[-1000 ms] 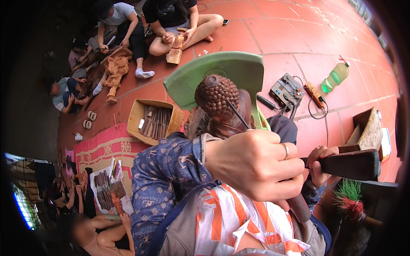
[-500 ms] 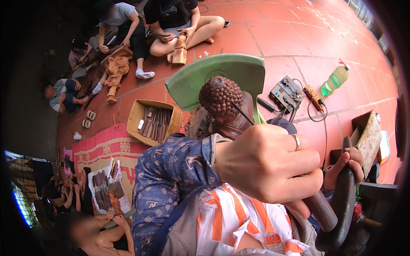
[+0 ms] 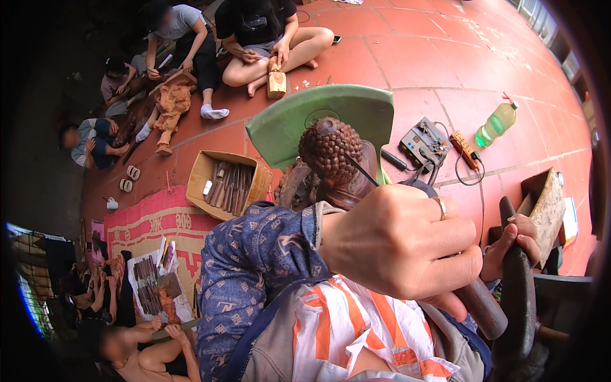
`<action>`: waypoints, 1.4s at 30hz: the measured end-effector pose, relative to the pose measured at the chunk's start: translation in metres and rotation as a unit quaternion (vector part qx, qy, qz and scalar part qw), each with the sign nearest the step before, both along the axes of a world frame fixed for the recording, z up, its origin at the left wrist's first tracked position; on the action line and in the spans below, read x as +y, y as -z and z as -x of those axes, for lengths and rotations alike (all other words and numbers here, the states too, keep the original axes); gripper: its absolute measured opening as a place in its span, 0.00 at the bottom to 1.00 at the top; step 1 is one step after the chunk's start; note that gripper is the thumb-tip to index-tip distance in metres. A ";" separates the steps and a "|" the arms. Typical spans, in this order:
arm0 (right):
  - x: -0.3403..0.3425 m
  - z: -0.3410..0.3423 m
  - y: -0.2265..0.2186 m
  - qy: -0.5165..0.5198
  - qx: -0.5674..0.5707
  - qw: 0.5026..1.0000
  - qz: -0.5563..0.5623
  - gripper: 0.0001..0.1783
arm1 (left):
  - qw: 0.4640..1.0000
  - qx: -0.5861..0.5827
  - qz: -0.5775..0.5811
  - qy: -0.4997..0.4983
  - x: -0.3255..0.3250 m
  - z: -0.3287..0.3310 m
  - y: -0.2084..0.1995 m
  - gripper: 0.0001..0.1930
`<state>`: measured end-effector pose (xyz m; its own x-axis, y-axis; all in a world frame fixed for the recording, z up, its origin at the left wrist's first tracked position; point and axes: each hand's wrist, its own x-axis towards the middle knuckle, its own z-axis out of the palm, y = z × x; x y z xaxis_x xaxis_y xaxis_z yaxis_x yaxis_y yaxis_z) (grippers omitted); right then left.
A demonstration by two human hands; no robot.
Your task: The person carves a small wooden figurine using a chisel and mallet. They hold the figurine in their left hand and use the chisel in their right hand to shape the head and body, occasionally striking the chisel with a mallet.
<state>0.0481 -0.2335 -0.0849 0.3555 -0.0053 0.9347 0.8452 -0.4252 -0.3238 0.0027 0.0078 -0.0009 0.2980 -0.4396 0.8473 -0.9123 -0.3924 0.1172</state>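
In front of me sits a dark brown wooden statue (image 3: 331,159) whose rounded head is covered with knobby curls. My left hand (image 3: 404,239), with a ring on one finger, is closed round a chisel (image 3: 482,310). Its thin metal blade slants to the side of the statue's head, and the dark handle sticks out below my fist. At the right, my right hand (image 3: 512,245) grips a dark, club-shaped wooden mallet (image 3: 519,299). The mallet's thick lower end hangs beside the chisel's butt, with a gap between them.
Behind the statue is a green plastic chair (image 3: 273,127). A cardboard box (image 3: 207,162) of chisels stands left. Rightward are a grey power unit (image 3: 423,143), an orange power strip (image 3: 466,149), a bottle of green liquid (image 3: 496,124) and a wooden box (image 3: 544,207). Several people carve wood nearby.
The mallet has swung a little right, away from the chisel's butt. My left hand and the blade stay at the same spot on the head. The whole view has shifted slightly.
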 end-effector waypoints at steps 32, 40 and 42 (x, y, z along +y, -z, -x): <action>0.028 0.004 0.058 -0.164 0.172 0.947 -0.215 0.22 | 0.994 0.057 -0.077 -0.059 -0.011 -0.006 -0.005 0.19; 0.016 -0.001 0.046 -0.190 0.171 0.953 -0.164 0.15 | 0.994 0.053 -0.074 -0.057 -0.010 -0.010 -0.004 0.19; 0.016 -0.001 0.045 -0.185 0.178 0.953 -0.159 0.13 | 0.995 0.049 -0.074 -0.053 -0.009 -0.012 -0.001 0.18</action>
<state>0.0487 -0.2173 -0.1295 0.6824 -0.0803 0.7266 0.7307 0.0481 -0.6810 0.0143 -0.0015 0.0001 0.4269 -0.5191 0.7405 -0.8521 -0.5050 0.1372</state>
